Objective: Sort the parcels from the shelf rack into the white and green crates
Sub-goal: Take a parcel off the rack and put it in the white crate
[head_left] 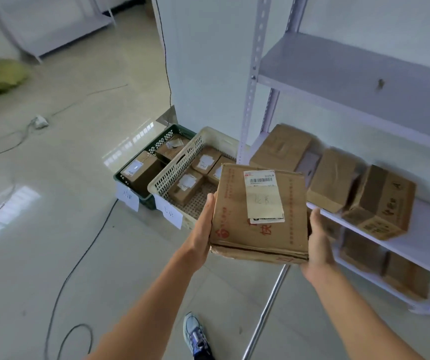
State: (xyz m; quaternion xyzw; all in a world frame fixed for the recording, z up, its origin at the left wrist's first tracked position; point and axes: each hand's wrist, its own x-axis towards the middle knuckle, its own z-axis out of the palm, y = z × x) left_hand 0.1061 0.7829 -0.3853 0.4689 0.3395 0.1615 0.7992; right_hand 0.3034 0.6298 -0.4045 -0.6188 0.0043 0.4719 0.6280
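You hold one cardboard parcel (pixel 259 216) between both hands, above the floor. Your left hand (pixel 203 229) presses flat against its left side, and your right hand (pixel 319 242) supports its right side; the fingers of each hand are clamped on the parcel. A white shipping label (pixel 261 194) with a barcode faces up on the parcel's top.

Beyond your left fingers, two crates sit side by side on the pale glossy floor (pixel 66 203), touching. The white crate (pixel 175 175) holds several small boxes; the green crate (pixel 141 175) to its left holds two. Each crate carries a paper tag on its near wall.

To the right of your right fingers stands the shelf rack (pixel 364 71), painted grey-white, against a white wall. More parcels (pixel 380 201) lie on its middle shelf, and others rest on the shelf below.

A black cable (pixel 78 266) runs across the floor left of your left forearm. One shoe (pixel 195 336) shows below the parcel.
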